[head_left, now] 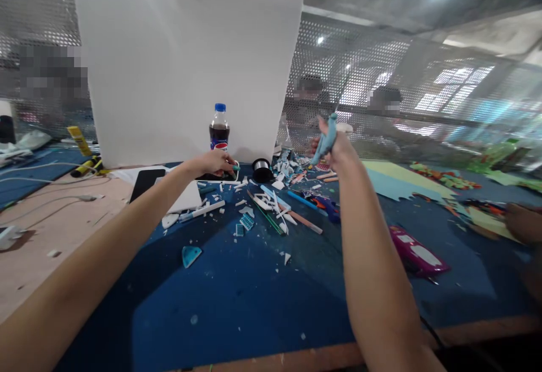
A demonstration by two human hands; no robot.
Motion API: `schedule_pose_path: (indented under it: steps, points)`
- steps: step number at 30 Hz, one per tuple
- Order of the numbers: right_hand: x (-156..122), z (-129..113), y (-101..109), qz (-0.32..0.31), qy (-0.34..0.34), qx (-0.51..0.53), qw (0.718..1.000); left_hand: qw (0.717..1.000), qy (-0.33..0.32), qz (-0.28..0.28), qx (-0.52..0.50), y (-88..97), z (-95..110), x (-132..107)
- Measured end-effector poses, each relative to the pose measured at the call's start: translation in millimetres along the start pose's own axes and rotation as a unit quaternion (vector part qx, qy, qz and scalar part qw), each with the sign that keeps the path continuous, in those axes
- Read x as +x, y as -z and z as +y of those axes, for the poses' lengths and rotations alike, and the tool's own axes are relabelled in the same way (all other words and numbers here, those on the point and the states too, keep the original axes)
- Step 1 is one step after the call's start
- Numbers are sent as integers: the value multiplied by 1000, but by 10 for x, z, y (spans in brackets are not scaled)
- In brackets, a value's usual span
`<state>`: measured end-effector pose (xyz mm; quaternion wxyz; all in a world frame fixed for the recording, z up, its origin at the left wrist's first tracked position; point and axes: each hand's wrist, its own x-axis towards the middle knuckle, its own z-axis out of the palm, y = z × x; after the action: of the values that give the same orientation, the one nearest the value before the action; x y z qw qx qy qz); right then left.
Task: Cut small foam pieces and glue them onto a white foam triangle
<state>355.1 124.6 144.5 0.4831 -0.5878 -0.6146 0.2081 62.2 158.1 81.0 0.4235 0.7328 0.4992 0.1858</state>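
Note:
My left hand (215,163) reaches to the back of the table, just in front of a cola bottle (219,129) with a blue cap. Its fingers are pinched together, with a small green tip (235,168) showing at them; what that belongs to I cannot make out. Raised above the table at right, my right hand (336,145) grips a light-blue, curved, lumpy piece (327,139). The exact kind of that piece is unclear. Below the hands lie white and blue scraps (289,174) and a black spool (262,170) wound with silvery wire or thread.
A tall white board (186,67) stands behind the table. Sticks (302,220), a teal wedge (191,255), a dark phone (146,183) and a magenta tool (417,253) lie about. Cables (51,202) run at left. Another person's hand (523,222) is at far right; people sit beyond the mesh.

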Motion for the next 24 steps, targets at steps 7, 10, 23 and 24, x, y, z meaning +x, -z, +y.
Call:
schedule_pose_path:
  steps: [7, 10, 23, 24]
  points:
    - [-225, -176, 44, -310, -187, 144, 921, 996, 22, 89, 19, 190, 40, -40]
    - [-280, -250, -48, -370, -212, 160, 890, 992, 31, 124, 17, 244, 58, -44]
    - [-236, -247, -421, -589, -251, 201, 741, 973, -22, 231, 8, 564, 111, -293]
    - [-241, -248, -453, -588, -256, 203, 740, 973, -23, 231, 8, 562, 111, -297]
